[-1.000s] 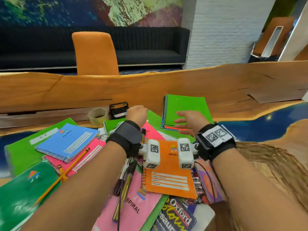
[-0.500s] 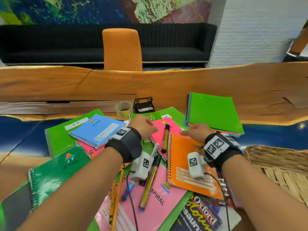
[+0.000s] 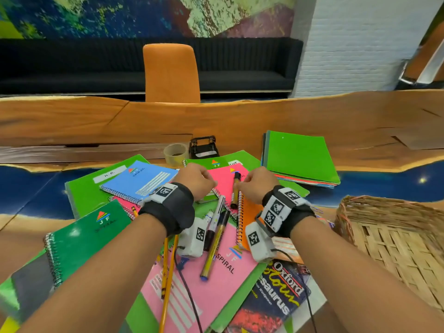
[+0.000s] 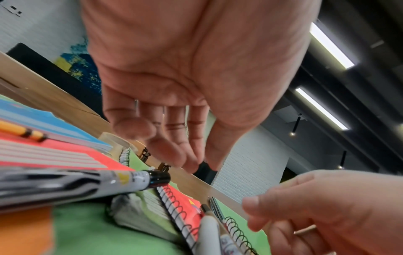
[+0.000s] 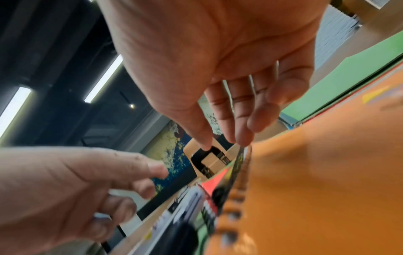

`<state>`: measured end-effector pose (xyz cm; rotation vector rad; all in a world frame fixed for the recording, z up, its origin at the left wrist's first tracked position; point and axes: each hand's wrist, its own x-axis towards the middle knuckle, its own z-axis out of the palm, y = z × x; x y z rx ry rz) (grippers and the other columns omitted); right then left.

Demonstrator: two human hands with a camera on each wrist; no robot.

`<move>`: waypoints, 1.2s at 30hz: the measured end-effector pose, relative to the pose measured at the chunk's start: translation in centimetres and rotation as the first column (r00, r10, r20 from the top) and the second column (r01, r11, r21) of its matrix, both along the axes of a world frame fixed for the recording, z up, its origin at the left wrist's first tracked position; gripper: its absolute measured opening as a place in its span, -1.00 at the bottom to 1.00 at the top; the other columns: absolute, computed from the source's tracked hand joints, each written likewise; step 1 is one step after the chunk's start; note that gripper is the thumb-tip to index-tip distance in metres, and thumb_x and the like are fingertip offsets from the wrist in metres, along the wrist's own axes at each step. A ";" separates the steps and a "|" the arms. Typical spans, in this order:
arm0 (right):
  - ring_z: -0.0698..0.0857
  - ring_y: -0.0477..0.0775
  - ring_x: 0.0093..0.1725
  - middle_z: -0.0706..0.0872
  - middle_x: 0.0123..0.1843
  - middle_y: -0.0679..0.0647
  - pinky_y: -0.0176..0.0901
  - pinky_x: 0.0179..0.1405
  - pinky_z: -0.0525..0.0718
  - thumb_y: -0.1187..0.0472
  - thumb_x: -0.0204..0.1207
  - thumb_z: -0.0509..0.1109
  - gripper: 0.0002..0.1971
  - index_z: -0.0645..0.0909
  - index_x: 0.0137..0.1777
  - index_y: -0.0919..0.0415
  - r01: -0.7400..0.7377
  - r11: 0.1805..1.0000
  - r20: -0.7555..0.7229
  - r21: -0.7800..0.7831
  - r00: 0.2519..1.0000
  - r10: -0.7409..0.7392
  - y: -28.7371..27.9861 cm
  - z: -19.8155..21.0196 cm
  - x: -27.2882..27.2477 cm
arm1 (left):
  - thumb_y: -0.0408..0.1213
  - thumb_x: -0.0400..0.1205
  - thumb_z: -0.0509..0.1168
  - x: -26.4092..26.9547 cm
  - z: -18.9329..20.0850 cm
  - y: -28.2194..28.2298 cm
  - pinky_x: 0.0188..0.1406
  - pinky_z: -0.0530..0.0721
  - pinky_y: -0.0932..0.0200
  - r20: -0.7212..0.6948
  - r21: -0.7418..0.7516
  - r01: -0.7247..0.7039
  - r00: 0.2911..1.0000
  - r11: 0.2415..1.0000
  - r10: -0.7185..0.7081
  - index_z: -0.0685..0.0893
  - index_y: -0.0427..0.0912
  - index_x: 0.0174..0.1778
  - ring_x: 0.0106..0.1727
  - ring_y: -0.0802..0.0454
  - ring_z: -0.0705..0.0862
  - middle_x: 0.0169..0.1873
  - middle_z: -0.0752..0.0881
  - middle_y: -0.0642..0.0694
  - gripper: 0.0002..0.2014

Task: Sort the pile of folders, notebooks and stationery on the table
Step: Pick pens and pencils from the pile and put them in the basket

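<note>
Hovering my left hand loose and empty while my right hand fingers pinch a slim yellow marker beside the woven basket.

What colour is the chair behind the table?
Orange; the chair shows best in the head view.

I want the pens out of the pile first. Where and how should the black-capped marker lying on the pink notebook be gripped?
Pinch the marker mid-barrel from above, thumb and fingers on its long sides. It lies flat on the pink notebook, beside the orange notebook's spiral; the right hand is nearest.
</note>
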<state>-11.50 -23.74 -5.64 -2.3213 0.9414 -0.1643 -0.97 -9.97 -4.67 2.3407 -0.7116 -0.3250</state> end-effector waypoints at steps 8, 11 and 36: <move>0.45 0.05 -0.48 0.48 -0.44 0.07 -0.26 -0.58 0.36 0.06 0.50 0.48 -0.65 0.43 -0.38 0.17 -0.066 0.997 -0.233 -0.040 0.971 0.055 2.0 0.7 2.3 | -0.20 0.63 0.38 -0.9 0.0 3.5 0.02 0.77 -0.11 -0.049 -0.102 -0.062 0.997 0.993 0.057 0.66 -0.03 -0.34 -0.10 -0.20 0.77 -0.19 0.79 -0.15 -0.79; 0.40 0.02 -0.50 0.44 -0.44 0.06 -0.31 -0.62 0.30 0.21 0.52 0.39 -0.72 0.40 -0.37 0.17 -0.078 0.996 -0.277 -0.036 0.959 0.065 2.4 1.1 2.4 | -0.21 0.64 0.36 -0.7 0.2 4.5 0.10 0.73 -0.06 -0.057 -0.106 -0.075 0.996 0.992 0.069 0.67 -0.05 -0.30 -0.03 -0.19 0.75 -0.11 0.78 -0.15 -0.82; 0.64 0.28 0.22 0.68 0.30 0.17 -0.05 0.09 0.56 0.25 0.48 0.34 -0.57 0.60 0.32 -0.12 0.243 0.948 0.095 -0.207 0.969 -0.228 -4.7 4.6 -18.2 | -0.19 0.54 0.50 -17.8 0.6 -9.0 -0.24 0.55 0.23 -0.015 0.032 0.788 0.616 0.615 -0.788 0.69 -0.01 0.32 -0.29 0.05 0.61 -0.24 0.71 -0.07 -0.59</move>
